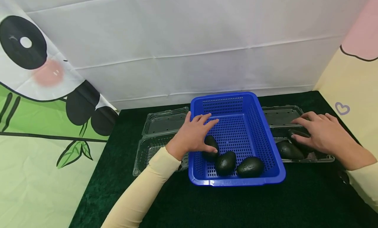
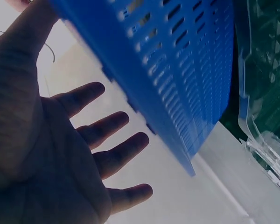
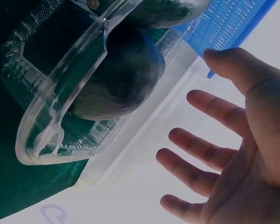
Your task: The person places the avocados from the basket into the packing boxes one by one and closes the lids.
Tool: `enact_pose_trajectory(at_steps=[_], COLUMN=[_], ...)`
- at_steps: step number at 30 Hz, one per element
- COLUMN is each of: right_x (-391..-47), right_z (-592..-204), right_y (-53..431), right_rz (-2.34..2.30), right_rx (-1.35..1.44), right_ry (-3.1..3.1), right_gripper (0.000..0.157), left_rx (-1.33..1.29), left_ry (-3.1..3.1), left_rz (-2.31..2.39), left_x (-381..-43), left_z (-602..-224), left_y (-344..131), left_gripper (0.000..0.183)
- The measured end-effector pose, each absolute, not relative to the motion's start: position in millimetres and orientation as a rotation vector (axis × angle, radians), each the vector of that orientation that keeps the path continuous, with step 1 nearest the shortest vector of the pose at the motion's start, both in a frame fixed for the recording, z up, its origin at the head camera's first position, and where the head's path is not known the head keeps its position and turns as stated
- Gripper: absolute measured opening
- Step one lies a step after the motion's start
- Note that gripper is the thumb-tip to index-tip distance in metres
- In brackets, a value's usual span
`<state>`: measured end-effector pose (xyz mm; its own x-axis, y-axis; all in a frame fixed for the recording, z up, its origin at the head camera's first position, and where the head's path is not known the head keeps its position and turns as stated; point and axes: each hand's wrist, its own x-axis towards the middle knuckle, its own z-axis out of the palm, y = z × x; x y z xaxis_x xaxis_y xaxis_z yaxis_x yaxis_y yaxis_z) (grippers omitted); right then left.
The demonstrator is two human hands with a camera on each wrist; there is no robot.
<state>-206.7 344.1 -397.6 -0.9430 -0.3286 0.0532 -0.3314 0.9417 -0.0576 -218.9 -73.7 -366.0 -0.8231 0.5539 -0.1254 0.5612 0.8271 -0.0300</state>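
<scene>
Over the left rim of a blue plastic basket (image 1: 265, 133) hovers my left hand (image 1: 190, 136), its fingers spread and holding nothing. Three dark avocados lie along the near and left side of the basket: one avocado (image 1: 211, 146) partly behind my left thumb, a second avocado (image 1: 225, 163) and a third avocado (image 1: 250, 167). My right hand (image 1: 323, 134) hangs above the right clear plastic clamshell box (image 1: 317, 160), fingers apart. In that box rest two avocados, a nearer avocado (image 1: 288, 150) and another (image 3: 123, 77). The right wrist view shows a gap between fingers and fruit.
Left of the basket lies another clear clamshell box (image 1: 144, 152) with its lid (image 1: 165, 121) folded back. Everything stands on a dark green cloth (image 1: 236, 205). A white sheet (image 1: 177, 51) hangs behind, with printed cloths at both sides.
</scene>
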Motion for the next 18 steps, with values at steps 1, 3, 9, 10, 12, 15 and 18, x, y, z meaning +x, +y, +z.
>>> enact_pose_trajectory(at_steps=[1, 3, 9, 10, 12, 15, 18], right_x=[-207, -206, -206, -207, -206, -206, -206], right_z=[-398, -398, -398, -398, -398, -399, -399], right_y=[344, 344, 343, 342, 342, 342, 341], right_rz=[0.104, 0.113, 0.124, 0.122, 0.117, 0.110, 0.107], right_rx=[0.520, 0.523, 0.527, 0.526, 0.527, 0.532, 0.536], right_ry=[-3.060, -3.071, -3.081, -3.081, -3.079, -3.078, -3.076], right_gripper=[0.053, 0.053, 0.052, 0.052, 0.053, 0.053, 0.052], left_rx=[0.894, 0.907, 0.940, 0.942, 0.947, 0.952, 0.958], left_ry=[2.884, 2.860, 2.821, 2.818, 2.812, 2.802, 2.795], left_rz=[-0.109, -0.137, -0.233, -0.243, -0.252, -0.260, -0.273], left_x=[-218, -217, -214, -214, -213, -212, -211], left_z=[-367, -368, -375, -377, -379, -382, -385], left_y=[-72, -70, -64, -63, -62, -61, -60], left_gripper=[0.107, 0.107, 0.109, 0.109, 0.109, 0.108, 0.104])
